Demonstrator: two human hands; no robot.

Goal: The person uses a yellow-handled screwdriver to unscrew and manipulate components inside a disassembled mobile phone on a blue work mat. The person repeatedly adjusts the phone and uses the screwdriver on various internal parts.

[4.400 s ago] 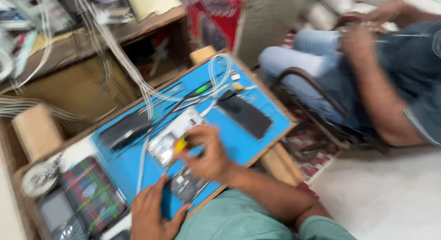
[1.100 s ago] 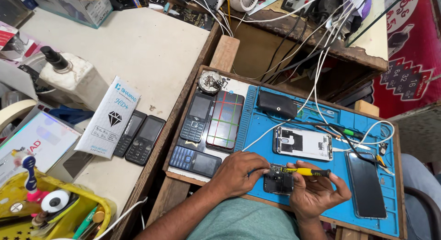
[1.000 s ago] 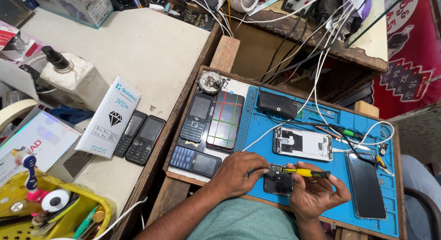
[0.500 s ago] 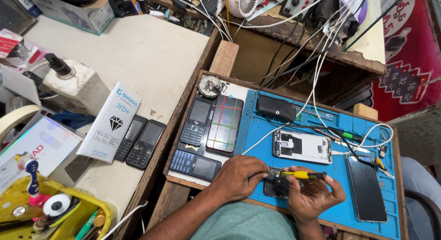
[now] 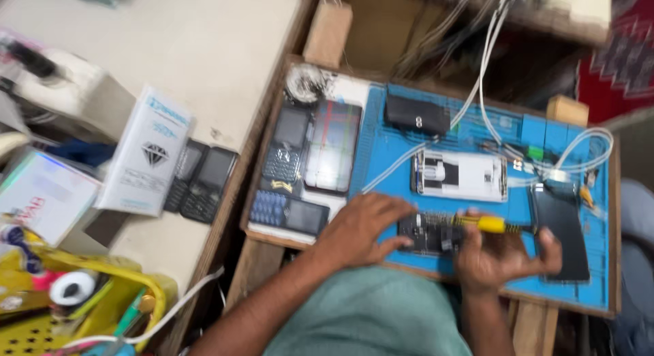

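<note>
My left hand (image 5: 364, 228): lies flat, fingers spread, pressing on the left end of the dark phone (image 5: 430, 233) at the near edge of the blue mat (image 5: 388, 158); it grips nothing.
My right hand (image 5: 501, 255): closed around the yellow-handled screwdriver (image 5: 487, 224), which lies almost level, its tip pointing left over the dark phone.
Dark phone: opened, on the mat between my two hands; blur hides its detail.
Right of my hand: a black phone (image 5: 562, 230) lies on the mat, just beside my fingers.
Beyond the dark phone: an open white phone (image 5: 460, 176) with white cables (image 5: 477, 76) running to it.
Further back: a black case (image 5: 417, 115) near the mat's far edge.
Left of the mat: a keypad phone (image 5: 287, 215), another (image 5: 286, 146), and a glass-faced phone (image 5: 333, 147).
Table (image 5: 204, 49) on my left: two dark phones (image 5: 201, 181), a white box (image 5: 146, 151), a yellow basket (image 5: 88, 308) nearest me.
</note>
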